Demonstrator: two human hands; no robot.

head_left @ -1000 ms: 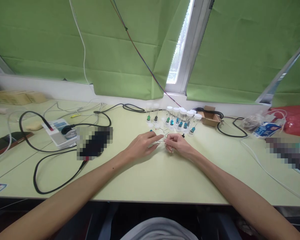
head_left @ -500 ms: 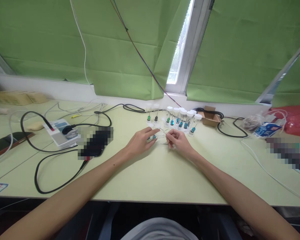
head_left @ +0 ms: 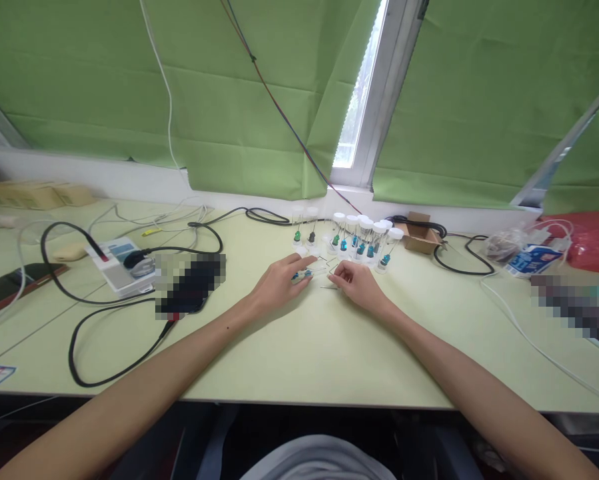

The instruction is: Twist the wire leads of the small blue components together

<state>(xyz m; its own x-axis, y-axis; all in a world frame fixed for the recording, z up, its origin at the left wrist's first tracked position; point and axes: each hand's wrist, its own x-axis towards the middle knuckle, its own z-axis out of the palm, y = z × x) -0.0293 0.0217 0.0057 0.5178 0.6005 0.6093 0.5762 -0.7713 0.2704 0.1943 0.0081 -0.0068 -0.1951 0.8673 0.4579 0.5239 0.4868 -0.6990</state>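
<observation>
Left hand (head_left: 279, 285) pinches a small vial (head_left: 303, 274) lying mid-table, just near of the vial row (head_left: 362, 237). Right hand (head_left: 360, 285) has its fingertips by a thin pin (head_left: 329, 287); cannot tell whether it grips. Step looks like pairing pin with vial, and the next move calls for a fine pinch on the pin.

The hands part. A second ago they met fingertip to fingertip, lifted a little off the table (head_left: 304, 353), pinching one slim clear piece between them. Now the left hand (head_left: 279, 283) has slid away and settled lower, thumb and forefinger around a small clear vial (head_left: 302, 274) with a blue bit inside. The right hand (head_left: 362, 287) has dropped too; its curled pinch is gone, the fingers lie flatter, and a thin pin (head_left: 329, 287) lies on the table just beside its fingertips.
</observation>
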